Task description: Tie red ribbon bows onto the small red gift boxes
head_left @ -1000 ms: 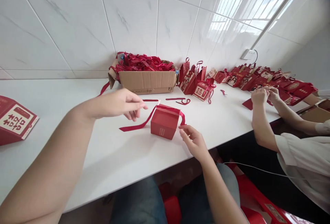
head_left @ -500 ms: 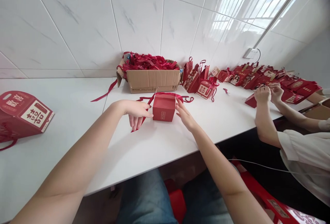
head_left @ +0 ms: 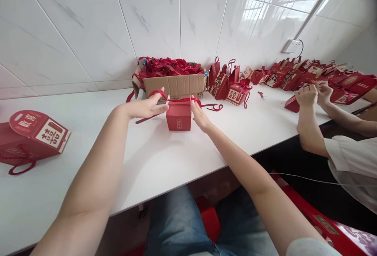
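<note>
A small red cardboard box (head_left: 178, 117) stands upright on the table in front of me, its white inner flaps raised at the sides. A dark red ribbon (head_left: 181, 100) runs across its top, with tails out to both sides. My left hand (head_left: 144, 106) is at the box's upper left corner, fingers stretched and apart; the ribbon loops by its fingertips, and whether they pinch it is unclear. My right hand (head_left: 200, 117) lies with straight fingers along the box's upper right side, touching the flap and ribbon.
A cardboard carton (head_left: 174, 85) full of red ribbons stands against the tiled wall. Finished red gift boxes (head_left: 235, 93) stand right of it, with several more further right. A large red box (head_left: 39, 136) lies at left. At right, a co-worker's hands (head_left: 308, 95) handle another box.
Both hands have risen to the box's top edges. The ribbon, which lay behind the box and under my left hand, now stretches across its top.
</note>
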`<control>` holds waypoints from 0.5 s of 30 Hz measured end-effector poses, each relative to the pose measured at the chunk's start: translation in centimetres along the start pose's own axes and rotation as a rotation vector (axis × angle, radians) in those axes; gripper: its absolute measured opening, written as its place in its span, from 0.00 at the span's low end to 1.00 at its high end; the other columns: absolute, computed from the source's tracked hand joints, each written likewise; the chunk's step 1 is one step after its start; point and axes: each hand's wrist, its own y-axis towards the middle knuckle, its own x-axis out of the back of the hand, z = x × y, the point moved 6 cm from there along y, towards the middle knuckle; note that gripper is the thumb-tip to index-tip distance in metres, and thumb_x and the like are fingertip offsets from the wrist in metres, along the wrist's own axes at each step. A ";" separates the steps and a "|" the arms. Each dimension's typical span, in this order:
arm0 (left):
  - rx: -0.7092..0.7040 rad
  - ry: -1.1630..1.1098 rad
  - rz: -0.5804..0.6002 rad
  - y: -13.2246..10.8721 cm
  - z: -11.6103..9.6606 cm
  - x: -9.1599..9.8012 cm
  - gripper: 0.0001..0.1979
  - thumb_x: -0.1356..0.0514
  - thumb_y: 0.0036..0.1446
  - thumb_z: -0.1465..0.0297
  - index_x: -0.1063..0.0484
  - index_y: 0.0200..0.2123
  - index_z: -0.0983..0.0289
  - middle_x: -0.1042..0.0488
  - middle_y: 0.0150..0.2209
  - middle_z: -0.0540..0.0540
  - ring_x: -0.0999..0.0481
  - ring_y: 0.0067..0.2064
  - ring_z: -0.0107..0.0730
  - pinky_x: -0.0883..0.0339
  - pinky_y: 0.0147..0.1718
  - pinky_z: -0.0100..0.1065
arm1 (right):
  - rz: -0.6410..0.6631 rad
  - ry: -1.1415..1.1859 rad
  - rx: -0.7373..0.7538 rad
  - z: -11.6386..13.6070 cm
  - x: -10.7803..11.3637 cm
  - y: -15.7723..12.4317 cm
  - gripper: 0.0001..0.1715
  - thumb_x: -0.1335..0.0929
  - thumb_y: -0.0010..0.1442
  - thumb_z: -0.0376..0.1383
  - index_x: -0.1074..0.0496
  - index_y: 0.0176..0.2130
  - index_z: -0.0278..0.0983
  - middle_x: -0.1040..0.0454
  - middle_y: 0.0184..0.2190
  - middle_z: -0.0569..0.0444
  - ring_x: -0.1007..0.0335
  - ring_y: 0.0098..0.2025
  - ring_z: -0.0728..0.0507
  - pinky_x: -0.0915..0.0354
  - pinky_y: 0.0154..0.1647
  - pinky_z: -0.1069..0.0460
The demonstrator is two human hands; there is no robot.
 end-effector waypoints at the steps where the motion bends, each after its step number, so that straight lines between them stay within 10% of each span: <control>1: -0.005 -0.014 -0.041 0.0 -0.6 0.6 0.32 0.37 0.48 0.48 0.31 0.52 0.59 0.32 0.60 0.59 0.35 0.61 0.50 0.39 0.55 0.39 | -0.055 0.018 0.021 0.5 0.3 0.6 0.37 0.42 0.62 0.57 0.42 0.64 0.44 0.44 0.67 0.53 0.47 0.66 0.41 0.43 0.62 0.43; 5: -0.040 -0.289 -0.258 0.5 -3.1 2.0 0.20 0.42 0.55 0.51 0.27 0.42 0.60 0.24 0.50 0.59 0.26 0.52 0.43 0.33 0.49 0.41 | -0.262 0.069 0.092 2.9 2.4 3.0 0.23 0.36 0.59 0.48 0.25 0.45 0.35 0.25 0.42 0.50 0.30 0.44 0.46 0.36 0.47 0.50; 9: -0.108 -0.441 -0.284 0.9 -4.7 2.0 0.15 0.38 0.52 0.58 0.24 0.35 0.64 0.20 0.41 0.59 0.23 0.45 0.40 0.31 0.46 0.41 | -0.235 -0.089 0.150 6.4 3.4 4.3 0.18 0.36 0.60 0.44 0.23 0.33 0.35 0.37 0.19 0.60 0.39 0.25 0.51 0.42 0.32 0.53; 15: -0.178 -0.341 -0.433 0.4 -5.3 2.7 0.11 0.33 0.47 0.62 0.22 0.32 0.63 0.20 0.35 0.55 0.23 0.44 0.41 0.33 0.49 0.41 | -0.071 -0.453 0.144 10.1 2.7 3.3 0.14 0.35 0.61 0.41 0.25 0.30 0.37 0.46 0.14 0.62 0.54 0.17 0.53 0.51 0.23 0.53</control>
